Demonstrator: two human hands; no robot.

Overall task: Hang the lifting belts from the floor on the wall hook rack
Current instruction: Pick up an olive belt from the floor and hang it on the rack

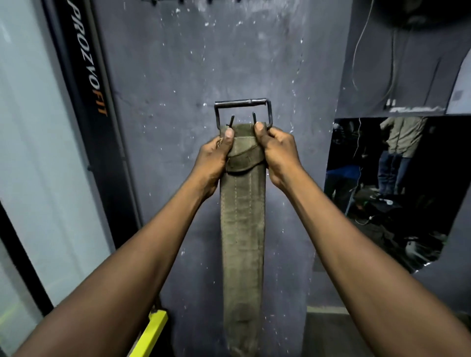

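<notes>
An olive-green lifting belt [242,229] hangs straight down in front of the dark grey wall, held up at chest height. Its metal buckle [243,112] with two prongs stands above the belt's top end. My left hand [214,163] grips the belt's left edge just under the buckle, thumb on the front. My right hand [277,155] grips the right edge at the same height. The hooks of the wall hook rack [196,2] barely show at the frame's top edge, well above the buckle.
A black frame with lettering [86,76] and a frosted glass panel [30,153] stand at the left. A mirror [387,183] on the right reflects standing people and clutter. A yellow bar [153,333] sits low by the wall. Cables [356,51] hang at the upper right.
</notes>
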